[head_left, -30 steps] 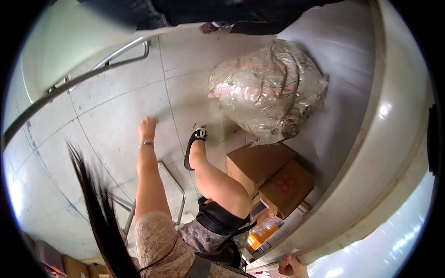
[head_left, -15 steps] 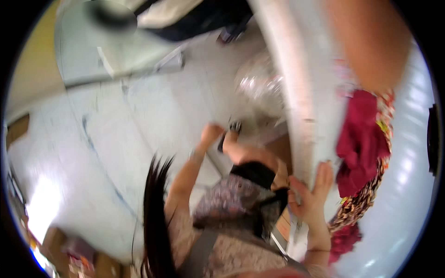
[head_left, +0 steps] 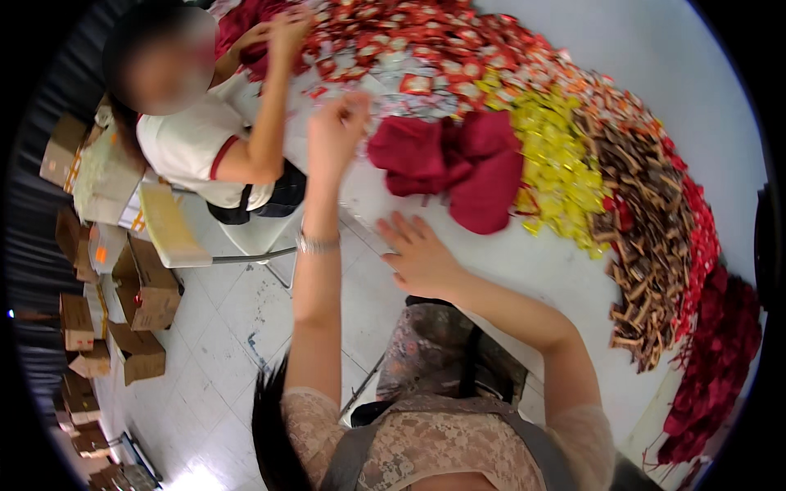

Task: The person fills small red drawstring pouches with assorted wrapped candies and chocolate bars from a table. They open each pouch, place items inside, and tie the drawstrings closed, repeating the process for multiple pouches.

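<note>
My right hand (head_left: 413, 254) lies spread with empty fingers on the front edge of a white table (head_left: 540, 295). My left hand (head_left: 336, 135) is raised left of two maroon cloth pouches (head_left: 450, 168), its fingers loosely bent with nothing visible in them. Behind the pouches lie heaps of small wrapped packets: red (head_left: 442, 45), pale (head_left: 385, 74), yellow (head_left: 553, 168) and brown (head_left: 639, 245). A red strip of packets (head_left: 700, 229) runs along the right, beside a pile of maroon pouches (head_left: 716, 352).
A co-worker (head_left: 192, 147) in a white shirt sits at upper left, both hands (head_left: 282, 33) at maroon cloth on the table. A cream-backed chair (head_left: 164, 221) is behind them. Several cardboard boxes (head_left: 143, 286) stand on the tiled floor (head_left: 213, 360) along a dark curtain.
The view has swung from the floor and wrapped bundle to the tabletop. My left hand has risen toward the table; my right hand has come forward along its edge and spread out.
</note>
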Available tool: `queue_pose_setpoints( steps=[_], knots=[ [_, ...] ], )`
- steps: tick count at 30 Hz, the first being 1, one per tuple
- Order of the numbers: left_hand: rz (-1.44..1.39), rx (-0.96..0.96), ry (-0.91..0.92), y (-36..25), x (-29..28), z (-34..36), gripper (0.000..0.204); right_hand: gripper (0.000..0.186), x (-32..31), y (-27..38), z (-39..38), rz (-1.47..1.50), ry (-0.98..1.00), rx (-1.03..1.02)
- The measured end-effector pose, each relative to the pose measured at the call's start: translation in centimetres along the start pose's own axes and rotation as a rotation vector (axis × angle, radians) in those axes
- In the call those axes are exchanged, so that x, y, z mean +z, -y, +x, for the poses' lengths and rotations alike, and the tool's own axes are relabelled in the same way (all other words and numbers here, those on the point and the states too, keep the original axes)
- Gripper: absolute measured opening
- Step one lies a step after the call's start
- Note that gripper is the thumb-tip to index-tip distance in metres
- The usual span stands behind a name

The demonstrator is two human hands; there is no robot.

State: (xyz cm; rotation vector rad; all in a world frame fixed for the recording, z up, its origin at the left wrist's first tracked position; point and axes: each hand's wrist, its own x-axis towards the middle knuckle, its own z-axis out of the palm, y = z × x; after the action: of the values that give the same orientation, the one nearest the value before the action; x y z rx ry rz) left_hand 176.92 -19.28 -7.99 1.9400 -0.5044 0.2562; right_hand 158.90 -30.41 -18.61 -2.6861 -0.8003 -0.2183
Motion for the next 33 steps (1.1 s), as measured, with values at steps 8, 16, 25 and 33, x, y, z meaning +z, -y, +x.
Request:
queue_pose_setpoints(
  steps=[8, 16, 25, 33],
  knots=[
    [0.486, 0.184, 0.246, -3.4, 8.6, -2.4, 0.050, 0.022, -6.2, -2.5, -12.8, 0.425, -0.102, 0.040],
    [0.509, -0.107, 0.066, -3.1, 8.3, -3.9, 0.028, 0.074, -10.6, -10.0, -7.9, 0.232, -0.718, 0.527],
    [0.801, 0.635, 0.383, -2.2, 10.1, -5.8, 0.040, 0.031, -11.7, -16.7, -2.2, 0.054, -0.377, 0.497],
    [0.348, 0.553, -0.178, -7.8, 7.2, -7.8, 0.021, 0.019, -15.0, -6.7, -9.7, -0.111, -0.692, 0.338]
  ],
)
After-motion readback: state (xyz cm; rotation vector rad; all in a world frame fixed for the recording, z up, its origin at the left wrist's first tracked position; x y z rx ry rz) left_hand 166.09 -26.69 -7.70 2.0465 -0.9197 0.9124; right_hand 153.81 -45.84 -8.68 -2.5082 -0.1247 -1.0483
